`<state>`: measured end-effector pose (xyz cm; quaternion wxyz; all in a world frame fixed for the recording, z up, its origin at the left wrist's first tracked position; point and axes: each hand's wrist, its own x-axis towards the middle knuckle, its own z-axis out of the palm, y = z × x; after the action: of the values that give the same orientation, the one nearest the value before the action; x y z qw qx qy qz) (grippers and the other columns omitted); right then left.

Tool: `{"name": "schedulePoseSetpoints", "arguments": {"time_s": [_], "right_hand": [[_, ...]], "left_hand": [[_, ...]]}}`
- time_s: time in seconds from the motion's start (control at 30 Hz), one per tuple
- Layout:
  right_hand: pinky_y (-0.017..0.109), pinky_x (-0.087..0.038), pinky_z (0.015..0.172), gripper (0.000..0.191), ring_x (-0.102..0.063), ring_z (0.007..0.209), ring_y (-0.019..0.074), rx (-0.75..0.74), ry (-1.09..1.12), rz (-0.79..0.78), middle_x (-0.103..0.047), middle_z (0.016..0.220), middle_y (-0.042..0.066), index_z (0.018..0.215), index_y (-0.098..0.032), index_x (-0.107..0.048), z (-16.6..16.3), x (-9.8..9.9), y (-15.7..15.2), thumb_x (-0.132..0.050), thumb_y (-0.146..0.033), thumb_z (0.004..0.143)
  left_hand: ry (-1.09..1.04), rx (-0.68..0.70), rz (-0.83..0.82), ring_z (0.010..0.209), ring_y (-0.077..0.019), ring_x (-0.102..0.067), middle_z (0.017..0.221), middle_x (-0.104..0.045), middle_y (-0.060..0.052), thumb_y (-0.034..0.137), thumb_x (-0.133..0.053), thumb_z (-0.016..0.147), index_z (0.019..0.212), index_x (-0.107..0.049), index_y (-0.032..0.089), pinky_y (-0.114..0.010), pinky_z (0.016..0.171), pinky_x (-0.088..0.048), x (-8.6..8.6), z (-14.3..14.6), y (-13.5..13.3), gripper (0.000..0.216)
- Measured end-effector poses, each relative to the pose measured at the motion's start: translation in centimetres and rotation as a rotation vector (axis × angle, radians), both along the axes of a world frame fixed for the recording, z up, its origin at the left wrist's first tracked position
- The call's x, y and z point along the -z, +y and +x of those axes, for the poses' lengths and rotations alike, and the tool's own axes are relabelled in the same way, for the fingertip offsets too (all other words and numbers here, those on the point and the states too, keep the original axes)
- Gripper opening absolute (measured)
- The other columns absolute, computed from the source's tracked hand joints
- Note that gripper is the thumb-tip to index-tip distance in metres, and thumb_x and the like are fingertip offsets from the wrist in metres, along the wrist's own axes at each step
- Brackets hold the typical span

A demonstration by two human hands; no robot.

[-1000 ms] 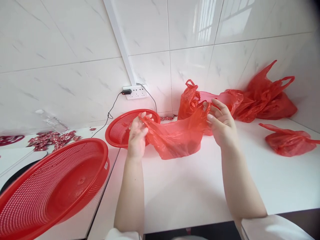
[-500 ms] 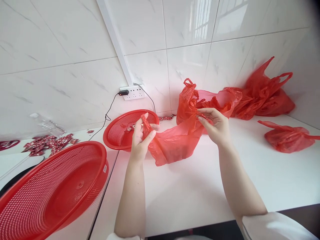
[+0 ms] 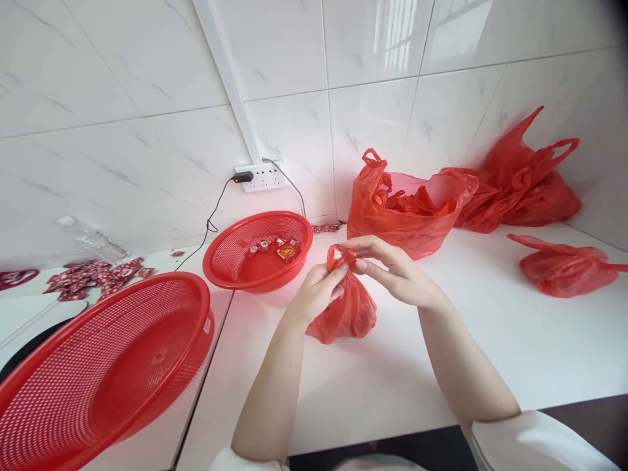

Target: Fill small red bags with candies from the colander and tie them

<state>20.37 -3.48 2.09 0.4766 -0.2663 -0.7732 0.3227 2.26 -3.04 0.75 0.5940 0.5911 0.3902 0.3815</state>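
Left hand (image 3: 316, 294) and right hand (image 3: 400, 271) pinch a red plastic bag (image 3: 349, 314), gathered, seemingly unknotted, near a round red mesh basket (image 3: 228, 252).

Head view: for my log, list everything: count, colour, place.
held bag: 1, red, between hands
open bag: 1, red, back
bag heap: unclear, red, back right
small bag: 1, red, right
large basket: 1, red, front left
small basket: 1, red, centre-left
packets: several, mostly red, small basket
sachets: many, red-white, back left
bottle: 1, clear, back left
power strip: 1, white, wall
plug: 1, black, power strip
cables: 2, dark, beside strip
trunking: 1, white, wall
table surfaces: 2, white, below
tiles: several, white, wall
hidden object: 1, black, far left
left hand: 1, bare, held bag
right hand: 1, bare, held bag
sleeves: 2, white, bottom
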Motion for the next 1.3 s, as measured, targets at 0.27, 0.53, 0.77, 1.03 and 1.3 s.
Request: {"name": "schedulePoseSetpoints", "arguments": {"time_s": [0.27,0.53,0.77,1.03,1.3], "right_hand": [[0.039,-0.054,0.089,0.024,-0.066,0.091,0.0185,0.106,-0.014,-0.113,-0.070,0.100,0.005,0.110,-0.023,-0.065,-0.1,0.8,1.3,-0.060,-0.031,0.088],[0.033,-0.052,0.075,0.020,-0.060,0.078,0.0148,-0.042,0.057,-0.244,-0.062,0.085,0.001,0.083,-0.020,-0.058,0.1,1.0,1.7,-0.068,-0.037,0.083],[0.034,-0.050,0.078,0.022,-0.060,0.082,0.0161,0.087,0.145,-0.244,-0.062,0.086,0.003,0.082,-0.020,-0.054,1.6,1.2,2.8,-0.065,-0.039,0.086],[0.043,-0.056,0.081,0.017,-0.070,0.089,0.0224,-0.177,0.199,-0.115,-0.073,0.089,0.007,0.082,-0.021,-0.055,2.3,0.8,0.9,-0.064,-0.034,0.087],[0.037,-0.056,0.075,0.008,-0.068,0.084,0.0206,-0.123,-0.173,-0.039,-0.071,0.088,0.005,0.084,-0.021,-0.063,2.5,-0.1,0.0,-0.063,-0.029,0.087]], "left_hand": [[-0.086,-0.145,0.107,0.035,-0.0037,-0.026,0.045,-0.029,0.008,0.053,-0.057,0.086,0.076,-0.061,0.017,-0.019,0.036,-0.016,0.6,0.1,0.9,0.038],[-0.187,-0.080,0.124,0.034,-0.0038,-0.030,0.047,-0.042,0.007,0.048,-0.057,0.088,0.092,-0.064,0.019,-0.017,0.036,-0.022,0.3,-0.2,0.8,0.030],[-0.394,0.049,-0.242,0.025,-0.0036,-0.018,0.037,-0.040,0.010,0.046,-0.047,0.094,0.086,-0.052,0.021,-0.013,0.031,-0.025,-0.4,-1.6,1.6,0.027],[-0.436,0.163,-0.390,0.033,-0.0089,-0.041,0.048,-0.054,0.003,0.045,-0.042,0.095,0.077,-0.042,0.022,-0.019,0.041,-0.040,-0.3,-1.7,1.4,0.030],[-0.448,0.020,-0.234,0.055,-0.0135,-0.054,0.059,-0.054,0.000,0.037,-0.055,0.088,0.076,-0.053,0.020,-0.026,0.055,-0.045,-1.8,-1.4,-0.1,0.021]]}}
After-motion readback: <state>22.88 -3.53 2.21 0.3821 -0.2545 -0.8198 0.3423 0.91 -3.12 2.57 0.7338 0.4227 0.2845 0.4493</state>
